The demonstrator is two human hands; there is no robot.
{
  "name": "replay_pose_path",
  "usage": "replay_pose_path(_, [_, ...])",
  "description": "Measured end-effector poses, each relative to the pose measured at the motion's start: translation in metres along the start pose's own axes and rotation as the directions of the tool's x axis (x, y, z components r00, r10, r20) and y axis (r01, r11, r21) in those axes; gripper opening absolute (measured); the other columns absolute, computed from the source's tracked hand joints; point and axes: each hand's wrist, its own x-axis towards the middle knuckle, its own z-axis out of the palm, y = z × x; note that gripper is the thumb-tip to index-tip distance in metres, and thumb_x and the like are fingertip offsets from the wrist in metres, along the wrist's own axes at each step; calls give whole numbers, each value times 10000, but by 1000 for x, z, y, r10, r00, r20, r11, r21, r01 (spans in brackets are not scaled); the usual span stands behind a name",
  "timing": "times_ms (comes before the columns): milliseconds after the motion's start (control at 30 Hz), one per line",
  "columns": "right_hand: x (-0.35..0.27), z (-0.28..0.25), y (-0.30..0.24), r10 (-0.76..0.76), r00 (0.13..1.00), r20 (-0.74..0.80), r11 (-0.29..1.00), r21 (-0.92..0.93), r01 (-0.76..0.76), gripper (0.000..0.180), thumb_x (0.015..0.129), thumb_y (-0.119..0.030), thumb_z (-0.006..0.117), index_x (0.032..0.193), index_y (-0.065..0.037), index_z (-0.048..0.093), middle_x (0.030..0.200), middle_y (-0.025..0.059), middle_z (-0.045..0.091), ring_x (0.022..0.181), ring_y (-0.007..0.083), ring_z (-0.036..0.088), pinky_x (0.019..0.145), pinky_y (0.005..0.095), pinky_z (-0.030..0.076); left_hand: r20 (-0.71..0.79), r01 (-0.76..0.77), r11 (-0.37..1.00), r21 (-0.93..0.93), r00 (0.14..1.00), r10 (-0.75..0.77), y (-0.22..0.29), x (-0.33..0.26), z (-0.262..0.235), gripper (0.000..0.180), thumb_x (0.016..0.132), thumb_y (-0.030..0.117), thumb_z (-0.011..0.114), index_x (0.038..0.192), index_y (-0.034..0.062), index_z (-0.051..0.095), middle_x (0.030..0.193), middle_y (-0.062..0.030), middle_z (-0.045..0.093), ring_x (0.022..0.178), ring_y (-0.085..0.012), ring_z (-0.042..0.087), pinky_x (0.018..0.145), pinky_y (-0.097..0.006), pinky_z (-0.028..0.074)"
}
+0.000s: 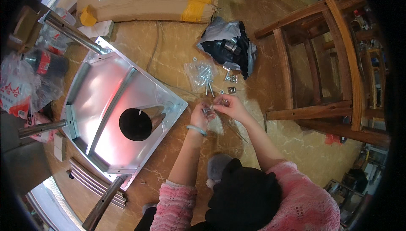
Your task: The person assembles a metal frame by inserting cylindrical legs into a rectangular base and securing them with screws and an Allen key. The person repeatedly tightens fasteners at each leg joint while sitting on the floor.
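In front of me, my left hand [200,115] and my right hand [231,107] are held close together over the floor. The fingers of both are closed around small shiny pieces between them, too small to make out. A grey-green bangle [197,130] circles my left wrist. Just beyond my hands lies a clear plastic bag [195,73] with several silver bolts [206,77] on it. Beside it are a loose nut [222,92] and a small metal fitting [231,90]. Farther off, a black and grey plastic bag [215,34] lies open around a shiny metal part [232,46].
To the left rests an upturned metal tabletop [109,70] with tubular legs [101,201] and a dark round opening [135,124]. Curved metal tubes [95,180] lie near it. A cardboard box [144,2] is at the far side; a wooden chair [287,70] stands right.
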Motion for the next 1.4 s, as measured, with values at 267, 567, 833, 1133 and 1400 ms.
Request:
replay_pose_path(267, [98,-73,36,-69,945,-321,874,-475,-97,359,832,-43,493,1180,-111,553,808,167,634,742,286,625,684,334,482,-96,69,982,178,994,-53,-10,-62,-14,160,865,244,470,797,104,508,570,16,371,458,-99,330,402,-246,258])
replay_pose_path(567, [111,-78,53,-83,987,-137,909,-416,18,422,772,-117,634,1158,-2,509,1094,138,578,967,246,574,834,348,458,-747,-244,816,524,329,578,-66,-171,-137,88,863,91,500,915,22,493,828,-41,536,676,-130,475,622,-255,401])
replay_pose_path(833, [100,-63,77,-6,999,-34,859,-512,-12,348,770,-55,602,1110,-3,549,980,161,586,914,284,578,816,358,459,-614,51,641,766,-240,752,-30,-232,-226,258,839,140,554,1026,-7,457,961,-177,569,884,-268,559,790,-362,434])
replay_pose_path(1133, [52,-23,23,-235,955,-179,848,-518,112,170,777,-125,612,911,-23,636,811,148,627,759,259,616,665,333,473,-487,98,478,873,238,841,-28,-223,-220,175,874,156,533,893,-18,523,808,-162,597,770,-236,579,717,-352,458])
replay_pose_path(1400, [54,31,-1,-159,982,-103,732,-679,47,277,831,-162,516,1088,-108,603,807,194,617,727,373,591,621,448,468,-315,-202,495,845,561,766,-41,-188,-158,178,902,147,505,971,-7,564,832,-102,618,796,-145,574,720,-284,451])
